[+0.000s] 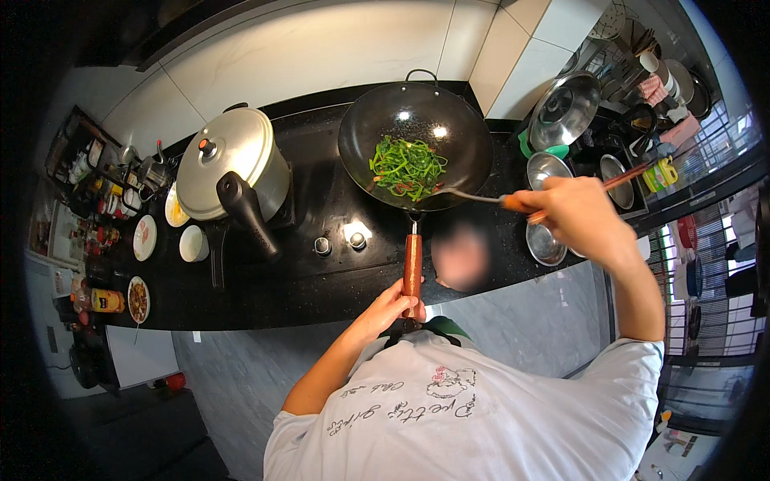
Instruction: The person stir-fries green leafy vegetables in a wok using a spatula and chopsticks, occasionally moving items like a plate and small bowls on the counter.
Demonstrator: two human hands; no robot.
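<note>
A black wok point(469, 138) sits on the hob with stir-fried leafy greens point(409, 168) and small reddish bits gathered in its bowl. My left hand point(388, 306) is wrapped round the wok's reddish wooden handle point(412, 258), close to its end. From the right, my right hand point(580, 216) grips a metal spatula point(472, 195) by its orange-brown handle. Its blade meets the near edge of the greens and is partly hidden under them. Wooden chopsticks point(625, 176) are also held in that hand, pointing away to the upper right.
A silver pressure cooker point(231, 162) with black handles stands left of the wok. Beyond it are a white cup point(194, 243), a white plate point(145, 237) and a dish of food point(138, 299). Metal bowls point(546, 245) and a large steel basin point(565, 111) stand on the right.
</note>
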